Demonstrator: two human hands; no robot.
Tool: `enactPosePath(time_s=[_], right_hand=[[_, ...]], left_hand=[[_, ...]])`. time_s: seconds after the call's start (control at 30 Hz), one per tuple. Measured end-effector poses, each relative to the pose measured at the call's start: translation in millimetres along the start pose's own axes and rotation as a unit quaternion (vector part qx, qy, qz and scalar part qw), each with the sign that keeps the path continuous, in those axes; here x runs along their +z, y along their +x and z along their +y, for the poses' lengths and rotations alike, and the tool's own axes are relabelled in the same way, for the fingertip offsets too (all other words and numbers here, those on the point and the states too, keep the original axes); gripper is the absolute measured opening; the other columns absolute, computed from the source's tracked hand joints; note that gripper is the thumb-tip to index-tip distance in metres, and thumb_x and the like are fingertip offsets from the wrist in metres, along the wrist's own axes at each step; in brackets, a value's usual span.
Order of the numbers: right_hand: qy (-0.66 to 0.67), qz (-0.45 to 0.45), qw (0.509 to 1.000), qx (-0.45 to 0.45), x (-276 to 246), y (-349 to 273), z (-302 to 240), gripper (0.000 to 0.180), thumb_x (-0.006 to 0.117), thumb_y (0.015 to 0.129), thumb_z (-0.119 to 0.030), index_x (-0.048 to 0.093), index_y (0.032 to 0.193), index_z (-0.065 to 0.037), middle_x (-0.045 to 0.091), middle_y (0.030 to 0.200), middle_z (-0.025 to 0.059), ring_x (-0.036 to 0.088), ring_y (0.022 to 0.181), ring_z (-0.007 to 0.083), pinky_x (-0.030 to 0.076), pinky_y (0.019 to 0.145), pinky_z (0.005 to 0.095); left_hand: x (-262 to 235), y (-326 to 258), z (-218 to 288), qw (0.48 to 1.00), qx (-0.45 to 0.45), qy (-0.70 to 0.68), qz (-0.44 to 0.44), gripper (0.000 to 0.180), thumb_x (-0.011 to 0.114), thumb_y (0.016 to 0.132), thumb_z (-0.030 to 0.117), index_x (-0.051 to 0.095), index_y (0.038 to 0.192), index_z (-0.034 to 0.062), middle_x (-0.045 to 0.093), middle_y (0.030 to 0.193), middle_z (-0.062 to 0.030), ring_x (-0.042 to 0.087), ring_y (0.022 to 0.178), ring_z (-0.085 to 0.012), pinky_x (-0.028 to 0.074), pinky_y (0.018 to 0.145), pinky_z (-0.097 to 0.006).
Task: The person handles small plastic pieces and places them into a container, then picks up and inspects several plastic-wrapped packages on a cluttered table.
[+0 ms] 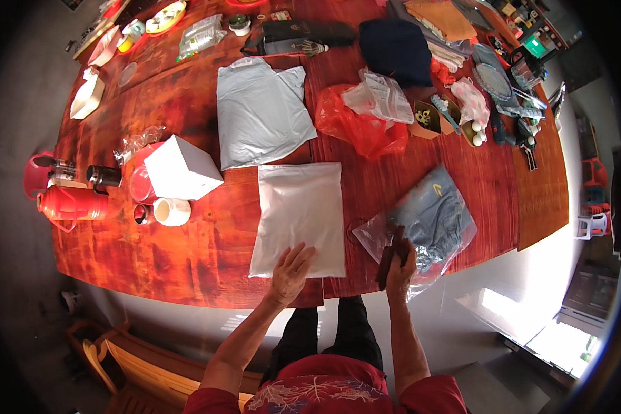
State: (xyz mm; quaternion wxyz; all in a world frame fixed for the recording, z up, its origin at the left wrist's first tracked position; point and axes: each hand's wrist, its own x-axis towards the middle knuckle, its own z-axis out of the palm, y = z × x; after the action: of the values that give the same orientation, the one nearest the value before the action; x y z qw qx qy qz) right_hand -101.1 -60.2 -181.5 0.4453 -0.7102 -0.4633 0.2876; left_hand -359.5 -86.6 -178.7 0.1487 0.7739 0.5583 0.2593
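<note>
My left hand (291,270) lies on the near edge of a flat white plastic bag (301,214), its fingers stretched out and holding nothing. My right hand (401,270) is closed around a narrow dark brown object (388,262) whose kind I cannot make out. That hand is over the near left part of a clear plastic bag (452,250) with folded blue jeans (431,215) inside. Beyond the white bag lies a larger pale grey plastic bag (263,114), somewhat crumpled.
To the left are a white box (181,168), a cream mug (172,212) and a red thermos jug (72,205). Farther back lie a red plastic bag (366,131), dark folded cloth (395,52) and a racket (493,81). A wooden bench (152,366) stands below the table's near edge.
</note>
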Motion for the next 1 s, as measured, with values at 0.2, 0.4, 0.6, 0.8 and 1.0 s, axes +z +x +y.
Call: enactPosePath(time_s=[0.2, 0.4, 0.6, 0.8, 1.0], right_hand=[[-0.085, -0.180, 0.937, -0.288, 74, -34, -5, 0.040, 0.060, 0.074, 0.001, 0.053, 0.114, 0.000, 0.053, 0.111, 0.0161, 0.052, 0.100, 0.0342, 0.043, 0.085, 0.0430], [-0.169, -0.371, 0.826, -0.390, 126, -86, 27, 0.050, 0.062, 0.073, -0.009, 0.052, 0.121, -0.010, 0.040, 0.133, 0.0082, 0.038, 0.120, 0.0310, 0.039, 0.092, 0.0426], [-0.269, -0.237, 0.845, -0.396, 168, -2, 38, 0.046, 0.069, 0.067, -0.018, 0.054, 0.110, -0.016, 0.046, 0.125, 0.0048, 0.044, 0.112, 0.0286, 0.041, 0.081, 0.0441], [-0.283, -0.092, 0.906, -0.299, 187, 80, 30, 0.037, 0.057, 0.076, -0.008, 0.053, 0.113, -0.012, 0.054, 0.113, 0.0101, 0.050, 0.101, 0.0316, 0.041, 0.078, 0.0454], [-0.151, -0.110, 0.925, -0.330, 214, 49, 15, 0.030, 0.053, 0.076, -0.005, 0.054, 0.105, -0.012, 0.056, 0.096, 0.0064, 0.053, 0.092, 0.0260, 0.038, 0.080, 0.0418]], left_hand=[[55, -87, -30, 0.987, -0.064, 0.010, -0.145, 0.041, 0.052, 0.079, 0.003, 0.049, 0.120, 0.0070, 0.039, 0.137, -0.0151, 0.036, 0.128, -0.0340, 0.026, 0.108, -0.046], [77, -115, -34, 0.943, -0.093, 0.148, -0.284, 0.055, 0.047, 0.083, 0.010, 0.035, 0.137, 0.0162, 0.024, 0.146, -0.0131, 0.018, 0.137, -0.0350, 0.014, 0.113, -0.046], [67, -97, -33, 0.958, -0.109, 0.090, -0.250, 0.075, 0.045, 0.079, -0.006, 0.024, 0.144, 0.0241, 0.006, 0.153, -0.0089, 0.012, 0.140, -0.0301, 0.015, 0.112, -0.043], [64, -95, -34, 0.958, -0.115, 0.057, -0.254, 0.079, 0.045, 0.076, -0.010, 0.024, 0.144, 0.0250, 0.006, 0.153, -0.0096, 0.011, 0.140, -0.0317, 0.016, 0.111, -0.045], [69, -101, -36, 0.964, -0.114, 0.037, -0.239, 0.076, 0.046, 0.076, -0.008, 0.027, 0.143, 0.0223, 0.009, 0.152, -0.0109, 0.011, 0.140, -0.0327, 0.016, 0.110, -0.047]])
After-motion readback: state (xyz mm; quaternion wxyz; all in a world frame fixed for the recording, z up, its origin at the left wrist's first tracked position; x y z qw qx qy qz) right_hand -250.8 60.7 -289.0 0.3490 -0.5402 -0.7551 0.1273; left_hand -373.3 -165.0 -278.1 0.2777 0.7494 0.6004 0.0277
